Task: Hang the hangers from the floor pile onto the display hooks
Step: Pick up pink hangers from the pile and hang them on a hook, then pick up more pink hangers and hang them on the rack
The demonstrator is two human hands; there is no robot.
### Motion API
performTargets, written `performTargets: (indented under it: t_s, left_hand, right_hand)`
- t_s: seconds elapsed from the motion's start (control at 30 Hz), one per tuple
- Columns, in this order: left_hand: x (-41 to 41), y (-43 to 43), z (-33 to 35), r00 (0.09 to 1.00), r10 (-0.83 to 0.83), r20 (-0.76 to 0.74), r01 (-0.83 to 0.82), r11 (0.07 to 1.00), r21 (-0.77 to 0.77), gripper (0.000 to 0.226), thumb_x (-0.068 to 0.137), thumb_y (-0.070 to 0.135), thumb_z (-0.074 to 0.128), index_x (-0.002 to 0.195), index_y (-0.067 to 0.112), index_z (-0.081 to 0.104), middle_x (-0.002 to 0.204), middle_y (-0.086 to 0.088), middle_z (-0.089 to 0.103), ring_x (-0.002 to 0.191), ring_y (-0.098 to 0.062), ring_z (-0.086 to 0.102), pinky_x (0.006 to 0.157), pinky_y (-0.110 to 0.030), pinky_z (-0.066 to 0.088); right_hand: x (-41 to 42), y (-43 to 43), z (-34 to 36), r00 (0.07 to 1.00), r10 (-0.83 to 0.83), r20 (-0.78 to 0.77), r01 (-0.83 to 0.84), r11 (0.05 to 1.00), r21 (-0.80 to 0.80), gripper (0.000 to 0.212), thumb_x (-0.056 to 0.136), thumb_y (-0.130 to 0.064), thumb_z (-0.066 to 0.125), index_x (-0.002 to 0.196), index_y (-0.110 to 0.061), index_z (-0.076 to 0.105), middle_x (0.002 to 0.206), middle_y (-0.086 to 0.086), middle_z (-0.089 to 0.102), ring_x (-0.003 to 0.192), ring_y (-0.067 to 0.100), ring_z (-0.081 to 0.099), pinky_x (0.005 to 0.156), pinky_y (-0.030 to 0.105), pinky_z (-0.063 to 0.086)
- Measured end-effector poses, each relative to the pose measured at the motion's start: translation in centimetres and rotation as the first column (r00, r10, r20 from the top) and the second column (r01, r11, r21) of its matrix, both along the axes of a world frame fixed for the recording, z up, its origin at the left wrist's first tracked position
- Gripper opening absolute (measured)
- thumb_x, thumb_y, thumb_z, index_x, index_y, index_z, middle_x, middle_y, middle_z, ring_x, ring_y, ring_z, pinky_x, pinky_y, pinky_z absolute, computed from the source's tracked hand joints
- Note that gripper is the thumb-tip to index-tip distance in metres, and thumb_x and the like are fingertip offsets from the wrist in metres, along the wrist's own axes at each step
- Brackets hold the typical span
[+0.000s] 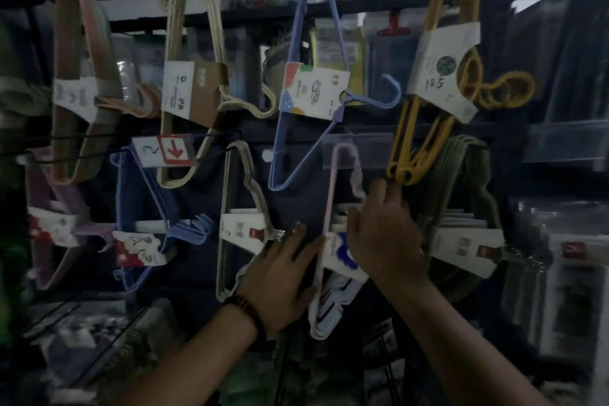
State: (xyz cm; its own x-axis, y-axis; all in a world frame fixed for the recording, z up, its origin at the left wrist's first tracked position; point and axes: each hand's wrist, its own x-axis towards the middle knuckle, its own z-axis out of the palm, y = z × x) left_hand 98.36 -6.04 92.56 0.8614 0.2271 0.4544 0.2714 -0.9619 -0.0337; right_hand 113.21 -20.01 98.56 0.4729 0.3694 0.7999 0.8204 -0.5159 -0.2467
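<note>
Pale pink hanger bundle hangs between both hands, its top loop tucked behind the clear label strip above the right hand; the hook itself is hidden by that strip, so seating cannot be confirmed. Left hand: fingers straight, laid flat against the bundle's left rail, holding nothing. Right hand: back to the camera, fingers lie over the bundle's right side and are partly hidden, so cannot tell whether it grips or only rests. Floor pile not in view. Risks, as judgement: if the loop only sits on the hook tip, letting go could drop the bundle; a sideways push from the left hand could swing it off. The right fingertips are just below the yellow hangers, and lifting could knock them. Crowding: grey-white bundle just left of the left hand, olive bundle just right of the right hand, blue hangers above the left hand. Little side room; neighbouring hooks could snag. Frame is dim and blurred.
</note>
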Motion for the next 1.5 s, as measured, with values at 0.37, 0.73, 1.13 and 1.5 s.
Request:
performTargets:
  t_s: [0.37,0.73,1.13,1.5]
  left_hand:
    - [-33.4,-3.1,-13.0,0.808,0.318,-0.497,-0.489,0.831,-0.264,0.037,0.096,0.059,0.037,0.099,0.031,0.061,0.105,0.003,0.065,0.097,-0.024,0.063,0.085,-0.042,0.055]
    - [-74.6,-14.9,-29.8,0.442,0.635,-0.634,-0.888,0.209,-0.409,0.052,0.092,0.064,0.034,0.104,0.031,0.073,0.104,0.011,0.075,0.097,-0.014,0.072,0.080,-0.029,0.057]
    - [-90.4,-12.8,-45.2,0.184,0.602,-0.777,-0.642,-0.525,-0.559,0.024,0.101,0.052,0.055,0.117,0.041,0.068,0.114,0.017,0.073,0.095,-0.002,0.069,0.087,-0.029,0.061]
    - [-97.2,-2.0,-70.8,0.150,0.556,-0.818,-0.290,-0.766,-0.574,0.023,0.105,0.041,0.054,0.122,0.034,0.068,0.121,0.011,0.072,0.107,-0.010,0.067,0.096,-0.028,0.053]
  right_hand:
    - [-27.0,5.9,-14.4,0.735,0.560,-0.383,-0.678,0.588,-0.441,0.015,0.103,-0.039,0.047,0.105,-0.025,0.051,0.094,0.001,0.060,0.078,0.024,0.061,0.066,0.043,0.056]
    - [-64.2,10.2,-33.5,0.380,0.522,-0.764,-0.806,-0.220,-0.550,0.023,0.102,-0.041,0.052,0.097,-0.019,0.055,0.090,0.006,0.059,0.085,0.031,0.059,0.073,0.045,0.051]
    - [-83.7,21.6,-52.4,0.401,0.318,-0.859,-0.625,-0.590,-0.510,0.027,0.103,-0.041,0.052,0.108,-0.015,0.059,0.093,0.008,0.062,0.078,0.025,0.062,0.062,0.036,0.049]
    - [-97.1,34.0,-80.2,0.500,0.312,-0.808,-0.278,-0.826,-0.491,0.022,0.102,-0.037,0.055,0.107,-0.016,0.055,0.103,0.007,0.061,0.089,0.025,0.061,0.076,0.038,0.053]
